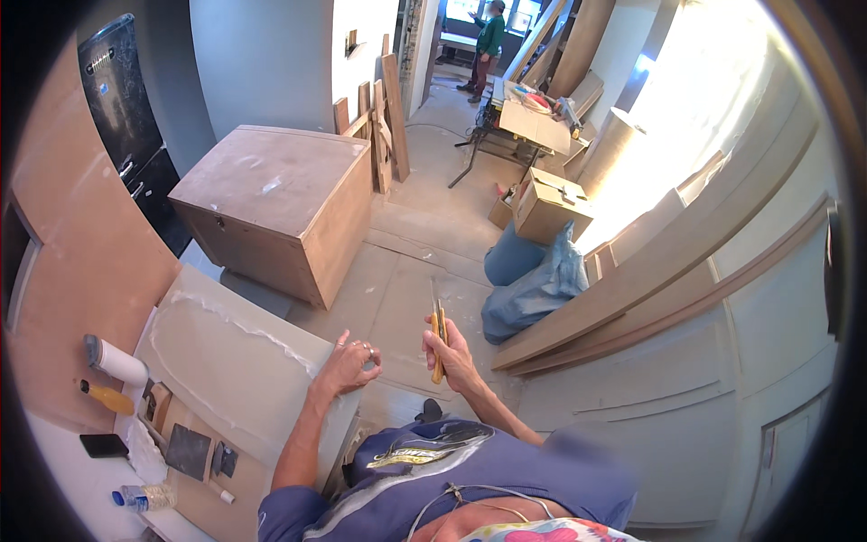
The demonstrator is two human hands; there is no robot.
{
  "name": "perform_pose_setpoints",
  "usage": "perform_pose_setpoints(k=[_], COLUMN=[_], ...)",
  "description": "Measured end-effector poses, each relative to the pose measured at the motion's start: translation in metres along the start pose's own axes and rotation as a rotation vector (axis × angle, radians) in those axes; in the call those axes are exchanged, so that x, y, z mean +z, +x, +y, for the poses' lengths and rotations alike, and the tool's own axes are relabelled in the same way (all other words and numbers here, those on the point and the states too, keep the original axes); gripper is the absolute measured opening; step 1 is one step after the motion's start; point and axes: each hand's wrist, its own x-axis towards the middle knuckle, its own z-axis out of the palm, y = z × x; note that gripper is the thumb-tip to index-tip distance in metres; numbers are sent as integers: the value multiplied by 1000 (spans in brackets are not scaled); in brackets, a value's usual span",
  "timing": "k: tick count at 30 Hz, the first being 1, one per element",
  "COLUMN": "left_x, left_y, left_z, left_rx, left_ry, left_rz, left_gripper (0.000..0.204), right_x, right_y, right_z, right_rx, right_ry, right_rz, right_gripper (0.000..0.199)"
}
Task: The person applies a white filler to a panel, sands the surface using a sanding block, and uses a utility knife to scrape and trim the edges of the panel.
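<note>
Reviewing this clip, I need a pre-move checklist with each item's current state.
1. Right hand gripping the yellow tool: ok, fingers wrapped around it.
2. Left hand apart from the tool: ok, a gap shows.
3. Left hand free of small items: cannot tell, fingers curled.
4. Pale board face bare: not ok, a ragged whitish band lies on it.
5. Black phone off the board: ok, beside it.
6. Other person well away: ok, in the background.

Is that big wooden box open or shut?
It looks shut. The big wooden box has its flat top lying across it, and no gap shows along the edges facing us.
</note>
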Motion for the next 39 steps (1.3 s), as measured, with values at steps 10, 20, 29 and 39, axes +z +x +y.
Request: perform_pose_setpoints(k=[10,20,29,39], left_x=[-56,-64,-72,-68], left_y=[27,18,15,22], left_z=[-55,-132,-124,-124], left_rx=[-81,-131,-251,-276], left_ry=[-510,-47,-199,-172], left_rz=[75,565,557,519], left_gripper=[18,14,17,16], right_x=[7,27,16,22], right_y=[-30,15,34,47], right_z=[17,63,67,81], right_rx=[99,174,108,71], right_ry=[29,-306,-598,-566], right_rz=[15,-300,-503,-489], right_gripper=[48,40,34,29])
